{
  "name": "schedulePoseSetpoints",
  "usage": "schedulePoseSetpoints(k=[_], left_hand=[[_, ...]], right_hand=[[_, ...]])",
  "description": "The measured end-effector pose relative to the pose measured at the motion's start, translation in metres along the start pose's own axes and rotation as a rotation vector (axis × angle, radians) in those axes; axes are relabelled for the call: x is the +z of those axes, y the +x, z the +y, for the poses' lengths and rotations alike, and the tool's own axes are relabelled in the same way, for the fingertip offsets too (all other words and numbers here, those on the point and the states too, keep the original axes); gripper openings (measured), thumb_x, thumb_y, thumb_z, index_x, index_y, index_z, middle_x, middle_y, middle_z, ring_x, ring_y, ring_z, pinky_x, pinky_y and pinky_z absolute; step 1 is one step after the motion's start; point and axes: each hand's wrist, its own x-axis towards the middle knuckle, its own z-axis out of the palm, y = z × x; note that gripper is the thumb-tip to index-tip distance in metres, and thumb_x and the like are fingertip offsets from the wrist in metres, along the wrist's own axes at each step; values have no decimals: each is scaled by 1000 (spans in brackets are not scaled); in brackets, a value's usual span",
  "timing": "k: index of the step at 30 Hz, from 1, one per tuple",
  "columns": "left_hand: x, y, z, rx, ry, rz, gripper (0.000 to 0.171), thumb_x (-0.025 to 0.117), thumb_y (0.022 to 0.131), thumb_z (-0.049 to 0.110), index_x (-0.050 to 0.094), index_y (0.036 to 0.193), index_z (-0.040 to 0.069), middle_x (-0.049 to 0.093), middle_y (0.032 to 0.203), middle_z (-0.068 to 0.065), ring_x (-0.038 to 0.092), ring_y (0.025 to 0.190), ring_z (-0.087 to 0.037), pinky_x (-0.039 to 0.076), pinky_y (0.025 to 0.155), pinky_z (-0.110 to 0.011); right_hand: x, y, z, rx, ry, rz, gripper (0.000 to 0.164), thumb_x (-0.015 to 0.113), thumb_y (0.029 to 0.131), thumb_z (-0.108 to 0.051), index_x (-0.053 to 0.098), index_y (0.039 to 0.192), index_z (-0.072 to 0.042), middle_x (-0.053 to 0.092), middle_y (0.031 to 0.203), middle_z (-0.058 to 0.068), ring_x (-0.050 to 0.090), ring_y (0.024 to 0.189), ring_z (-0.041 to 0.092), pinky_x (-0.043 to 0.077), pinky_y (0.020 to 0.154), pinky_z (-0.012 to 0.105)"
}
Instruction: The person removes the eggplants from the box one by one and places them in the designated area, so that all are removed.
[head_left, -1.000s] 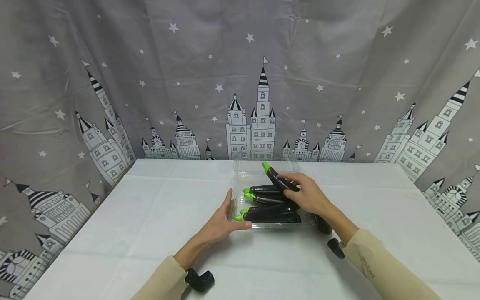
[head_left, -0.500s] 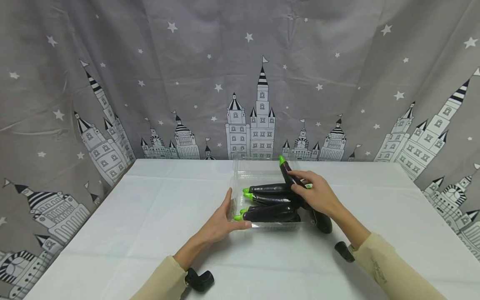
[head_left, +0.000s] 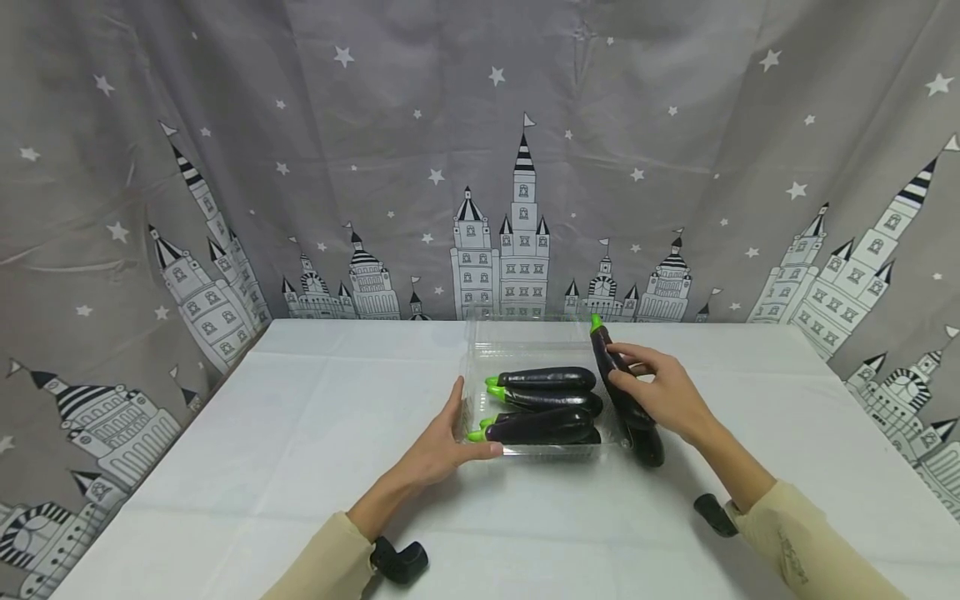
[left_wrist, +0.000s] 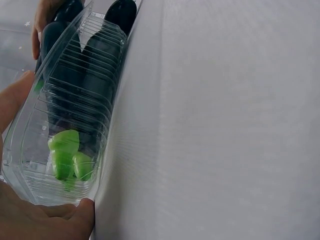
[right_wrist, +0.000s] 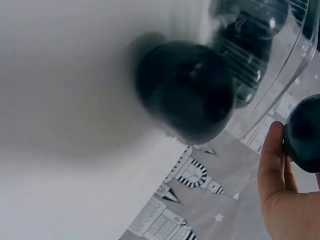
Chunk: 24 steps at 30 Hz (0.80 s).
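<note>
My left hand (head_left: 435,450) holds the left end of a clear plastic container (head_left: 551,451), thumb along its front wall and fingers at its left side. Inside, several glossy dark eggplants (head_left: 543,425) lie with their green stems to the left. My right hand (head_left: 666,393) pinches another eggplant (head_left: 609,371) between thumb and fingers at the container's right side, its green stem pointing away from me. Below that one, a separate eggplant (head_left: 648,450) sits on the table; its rounded end (right_wrist: 185,92) fills the middle of the right wrist view.
The container's hinged clear lid (head_left: 517,332) lies folded back toward the curtain. A white cloth covers the table (head_left: 330,417). Behind it hangs a grey curtain (head_left: 600,100) printed with castles and stars. Black wrist devices (head_left: 400,563) stick out near both sleeves.
My right hand has carried the eggplant rightward from above the container to its right side, turning it so the stem points more away. My left hand has stayed put.
</note>
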Motion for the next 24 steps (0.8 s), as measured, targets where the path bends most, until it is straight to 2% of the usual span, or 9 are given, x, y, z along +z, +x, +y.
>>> schedulePoseSetpoints(k=[12, 19, 24], left_hand=[[-1, 0, 0, -4, 5, -2, 124, 85, 75, 41, -2, 160, 15, 3, 164, -13, 1, 149, -31, 5, 116, -57], [0, 0, -1, -6, 16, 2, 124, 85, 75, 41, -2, 160, 15, 3, 164, -14, 1, 149, -32, 5, 116, -57], [0, 0, 0, -4, 17, 0, 124, 85, 75, 42, -1, 160, 16, 3, 164, -13, 1, 149, -31, 5, 116, -57]], right_hand=[[-21, -15, 28, 79, -63, 20, 47, 59, 100, -22, 52, 142, -2, 59, 124, 28, 59, 111, 39, 50, 85, 47], [-26, -21, 44, 112, -112, 4, 46, 60, 100, -22, 53, 139, 1, 62, 119, 27, 62, 101, 33, 49, 79, 40], [-27, -26, 51, 130, -136, -31, 46, 60, 99, -21, 54, 138, 3, 62, 119, 29, 63, 101, 35, 51, 78, 40]])
